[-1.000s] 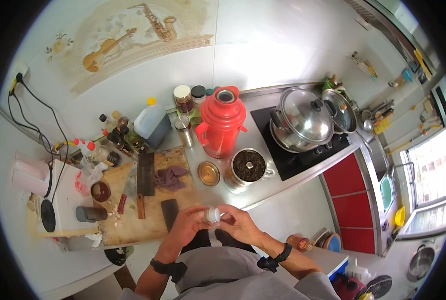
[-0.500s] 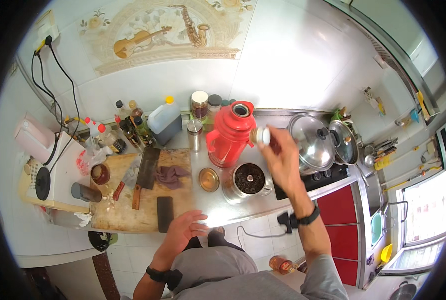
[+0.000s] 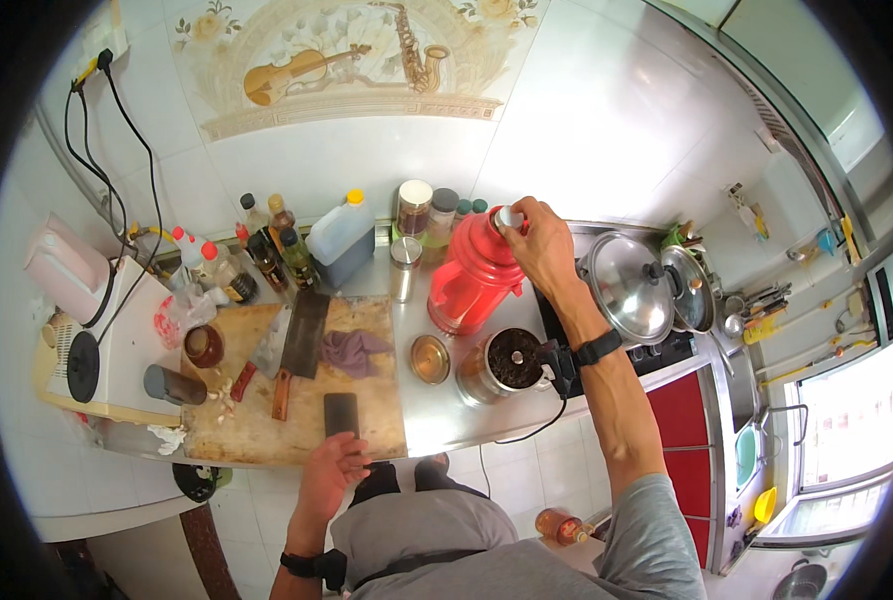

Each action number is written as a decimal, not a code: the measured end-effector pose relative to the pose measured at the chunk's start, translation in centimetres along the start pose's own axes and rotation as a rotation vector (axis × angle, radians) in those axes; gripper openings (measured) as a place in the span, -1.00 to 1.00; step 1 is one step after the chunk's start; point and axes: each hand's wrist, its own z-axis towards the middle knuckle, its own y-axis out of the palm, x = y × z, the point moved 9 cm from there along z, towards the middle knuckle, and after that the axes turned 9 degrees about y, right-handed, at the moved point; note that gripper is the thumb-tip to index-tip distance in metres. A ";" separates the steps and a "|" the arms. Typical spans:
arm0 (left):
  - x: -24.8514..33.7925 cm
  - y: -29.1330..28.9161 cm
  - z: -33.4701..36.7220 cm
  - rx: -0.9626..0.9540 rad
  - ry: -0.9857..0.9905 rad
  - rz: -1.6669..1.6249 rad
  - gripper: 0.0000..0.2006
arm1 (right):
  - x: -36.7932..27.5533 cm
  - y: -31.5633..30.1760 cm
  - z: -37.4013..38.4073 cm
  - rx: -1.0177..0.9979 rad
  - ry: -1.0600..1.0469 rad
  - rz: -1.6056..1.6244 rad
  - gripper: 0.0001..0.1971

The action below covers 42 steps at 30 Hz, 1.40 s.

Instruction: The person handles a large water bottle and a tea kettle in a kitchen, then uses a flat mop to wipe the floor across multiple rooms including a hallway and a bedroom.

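Note:
My right hand (image 3: 544,247) pinches a pale stopper (image 3: 508,217) at the mouth of a red thermos flask (image 3: 463,292). Whether the stopper is fully seated cannot be told, as the fingers cover part of it. In front of the flask stands a steel pot (image 3: 478,378), uncovered, with dark loose contents and a small metal knob in the middle. Beside the pot lies a round coppery lid (image 3: 429,359). My left hand (image 3: 328,474) hovers by the cutting board's front edge, near a dark phone-like slab (image 3: 341,413); it is empty, with loosely bent fingers apart.
A cleaver (image 3: 301,335), a smaller knife (image 3: 259,356) and a purple cloth (image 3: 354,352) lie on the cutting board (image 3: 228,435). Bottles, a jug (image 3: 344,240) and jars line the wall. To the right, lidded pans (image 3: 628,290) sit on the stove. A cable hangs from my right wrist.
My right hand has carried the stopper up and left onto the flask's mouth. My left hand has dropped back, nearer the board's edge. The view has shifted slightly.

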 end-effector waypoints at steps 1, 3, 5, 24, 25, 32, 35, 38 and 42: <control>0.2 -0.2 0.2 -0.006 0.007 -0.008 -0.60 | 0.2 0.4 0.1 0.003 -0.014 -0.037 -0.75; 0.4 -0.7 0.6 0.038 -0.014 0.035 -0.61 | 0.3 0.7 0.1 -0.006 -0.021 -0.076 -0.77; 0.7 -1.1 1.3 0.086 -0.033 0.083 -0.63 | -0.5 0.2 -0.1 0.051 -0.098 -0.154 -0.81; -13.8 1.8 22.9 0.020 -0.037 0.804 -0.78 | 0.3 -6.5 -21.8 0.168 0.034 0.087 -0.72; -14.5 1.5 23.7 0.022 -0.013 0.806 -0.81 | 0.3 -6.5 -23.4 0.147 0.041 0.055 -0.73; -10.6 1.9 20.8 0.081 -0.005 0.791 -0.87 | 2.9 -2.1 -29.4 -0.058 0.326 0.292 -0.83; -8.4 1.1 16.6 0.024 -0.045 0.471 -0.82 | 2.3 1.7 -29.9 -0.232 0.353 0.390 -0.86; -6.9 4.4 10.8 -0.033 -0.186 0.319 -0.73 | 3.7 6.5 -31.9 -0.388 0.517 0.689 -0.75; -4.8 7.4 4.6 -0.131 -0.272 0.085 -0.69 | 1.8 11.2 -32.0 -0.586 0.930 1.321 -0.64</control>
